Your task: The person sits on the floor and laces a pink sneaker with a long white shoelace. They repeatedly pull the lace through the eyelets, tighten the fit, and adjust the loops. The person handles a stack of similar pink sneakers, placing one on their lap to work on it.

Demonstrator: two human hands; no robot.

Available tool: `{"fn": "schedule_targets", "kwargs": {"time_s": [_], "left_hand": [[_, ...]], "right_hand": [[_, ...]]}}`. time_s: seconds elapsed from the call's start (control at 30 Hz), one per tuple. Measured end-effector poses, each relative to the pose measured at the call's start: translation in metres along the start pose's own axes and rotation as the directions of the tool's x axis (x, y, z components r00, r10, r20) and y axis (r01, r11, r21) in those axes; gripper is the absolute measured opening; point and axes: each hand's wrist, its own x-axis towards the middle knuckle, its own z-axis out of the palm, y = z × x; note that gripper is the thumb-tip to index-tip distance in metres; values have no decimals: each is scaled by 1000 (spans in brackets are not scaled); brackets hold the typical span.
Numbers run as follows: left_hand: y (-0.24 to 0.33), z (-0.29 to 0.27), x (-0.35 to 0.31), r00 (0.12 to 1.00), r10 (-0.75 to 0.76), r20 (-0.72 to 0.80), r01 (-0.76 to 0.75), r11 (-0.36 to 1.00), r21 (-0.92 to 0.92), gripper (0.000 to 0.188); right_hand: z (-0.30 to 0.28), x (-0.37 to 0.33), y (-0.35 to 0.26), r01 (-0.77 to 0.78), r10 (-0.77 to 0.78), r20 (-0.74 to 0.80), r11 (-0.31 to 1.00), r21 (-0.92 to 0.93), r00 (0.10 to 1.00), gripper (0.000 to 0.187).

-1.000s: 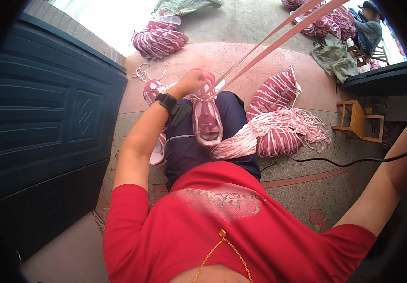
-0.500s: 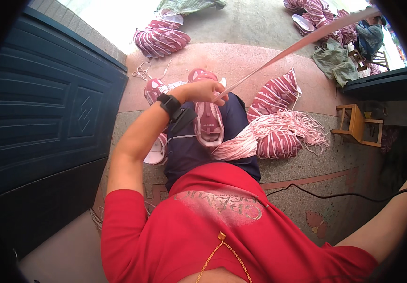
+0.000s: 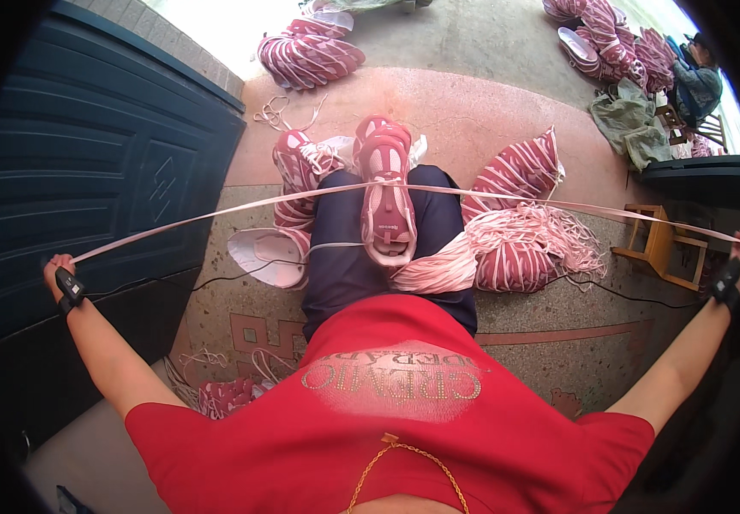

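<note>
A pink-and-white sneaker (image 3: 389, 218) rests on my lap, its heel toward me and toe pointing away. A pale pink shoelace (image 3: 258, 201) crosses its upper and stretches out to both sides. Far out to the left, my left hand (image 3: 59, 265) is closed on one end of the lace. At the right rim, my right hand (image 3: 738, 244), partly lost in the dark edge, grips the other end. A thick bundle of loose pink laces (image 3: 438, 264) lies across my right thigh and spreads over the shoe parts beside it.
Stacked pink shoe uppers (image 3: 515, 176) lie to the right, near a small wooden stool (image 3: 644, 240). Left of my legs are a laced sneaker (image 3: 297, 171) and a pale-lined shoe (image 3: 271, 257). A dark blue door (image 3: 87, 154) stands left. Another person (image 3: 697, 81) sits far right.
My left hand has moved from above the sneaker out to the far left, drawing one lace end along. My right hand has come into view, and the lace now spans both sides.
</note>
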Motion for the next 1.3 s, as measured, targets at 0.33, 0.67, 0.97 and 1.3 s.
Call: {"fn": "schedule_targets", "kwargs": {"time_s": [0.33, 0.67, 0.97, 1.3], "left_hand": [[-319, 146, -186, 544, -749, 379, 436, 638, 635, 31], [-412, 196, -334, 122, -494, 861, -665, 603, 441, 26], [-415, 178, -332, 375, -467, 801, -749, 357, 559, 18], [-435, 191, -339, 120, -253, 960, -993, -32, 116, 11]], "right_hand": [[363, -445, 157, -151, 167, 957, 979, -134, 235, 20], [449, -513, 184, 590, -173, 950, 807, -14, 259, 21], [453, -521, 181, 682, -201, 941, 730, -42, 273, 14], [450, -531, 169, 788, -187, 896, 569, -236, 404, 13]]}}
